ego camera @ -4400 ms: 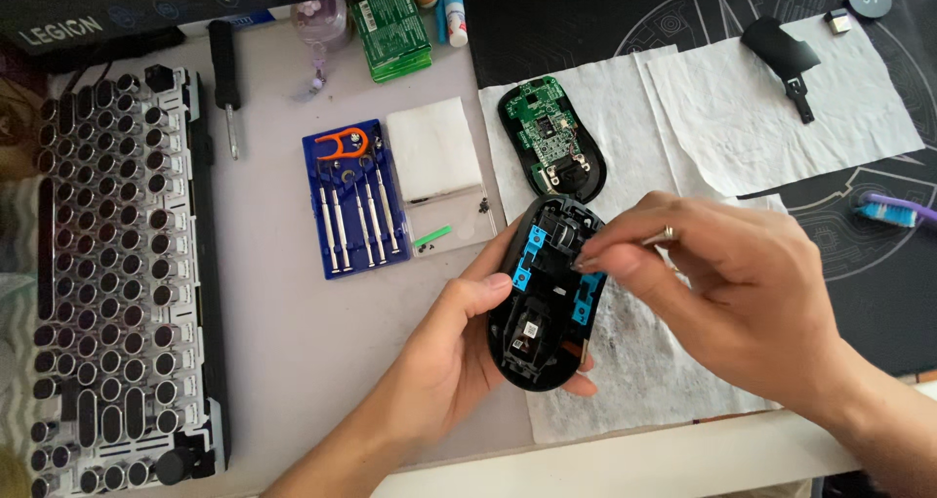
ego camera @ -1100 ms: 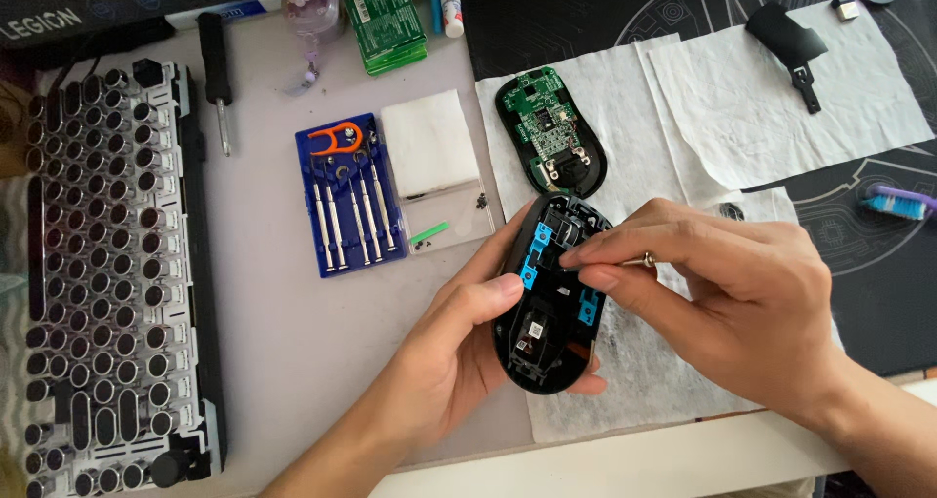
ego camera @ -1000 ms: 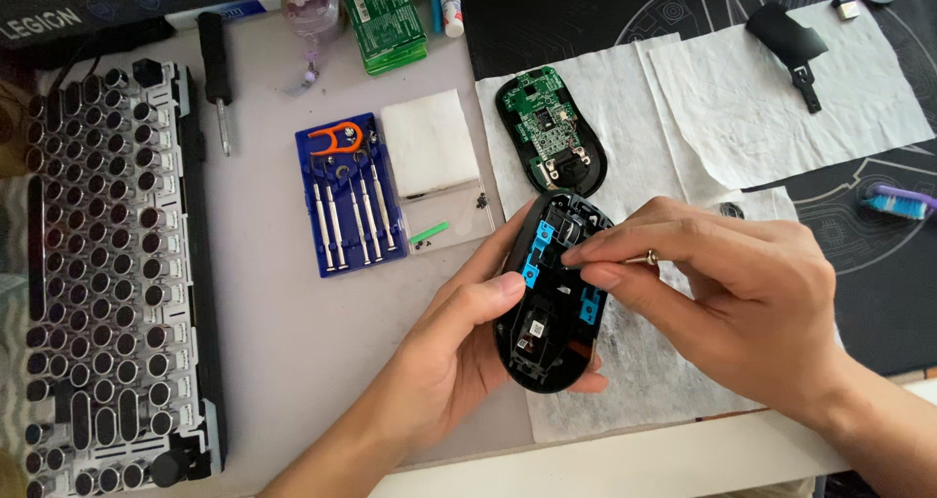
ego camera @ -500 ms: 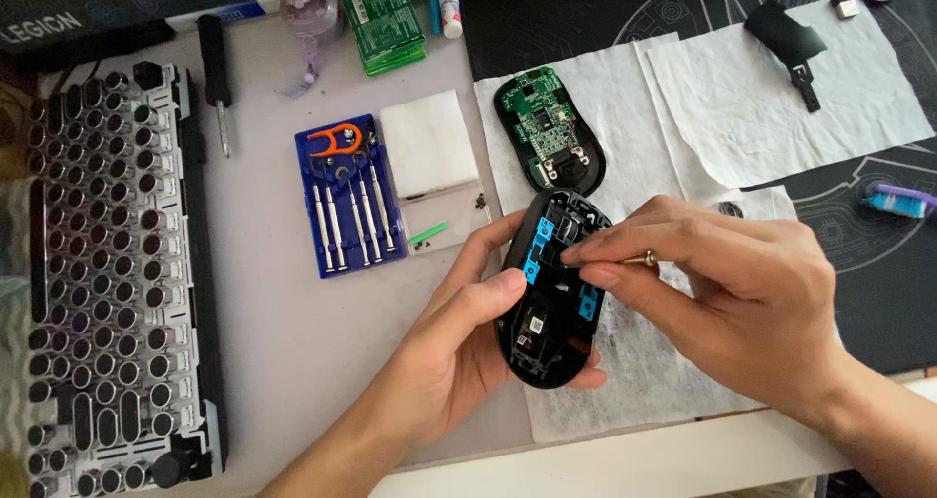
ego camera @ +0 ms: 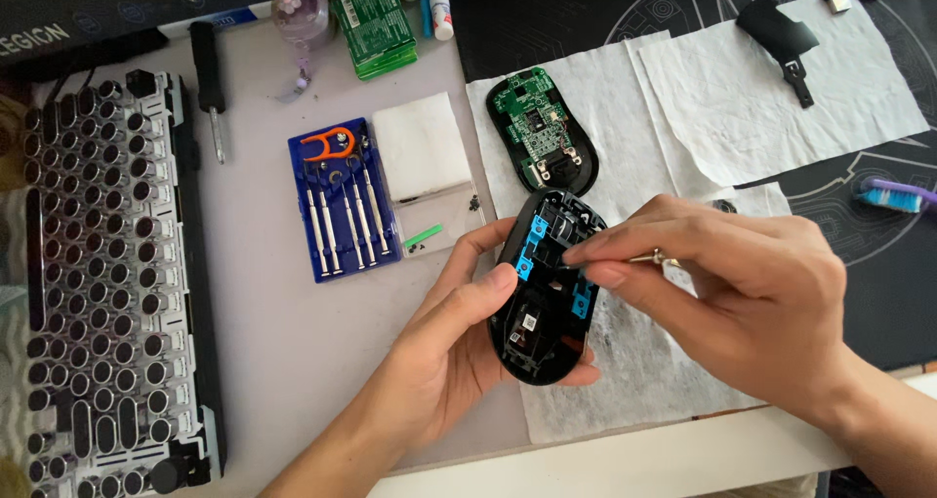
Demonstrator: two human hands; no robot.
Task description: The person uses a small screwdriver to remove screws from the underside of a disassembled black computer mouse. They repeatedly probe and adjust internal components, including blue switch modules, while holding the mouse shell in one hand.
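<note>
My left hand (ego camera: 444, 347) cradles an opened black mouse shell (ego camera: 547, 303) with blue inner parts, thumb along its left edge. My right hand (ego camera: 742, 303) reaches in from the right and pinches a thin metal tool (ego camera: 646, 259), its tip hidden inside the upper part of the shell. The mouse's green circuit board in its black base (ego camera: 542, 132) lies just beyond on white tissue (ego camera: 683, 98).
A blue case of small screwdrivers (ego camera: 337, 200) and a clear tray with a white pad and screws (ego camera: 429, 181) lie to the left. A keyboard without keycaps (ego camera: 107, 273) fills the left edge. A black screwdriver (ego camera: 208, 78), green boards (ego camera: 376, 24), a black mouse cover (ego camera: 781, 34) and a toothbrush (ego camera: 893, 195) lie around.
Both hands stay on the mouse shell. My right hand's fingers have shifted slightly over the upper inside of the shell; the shell itself has hardly moved.
</note>
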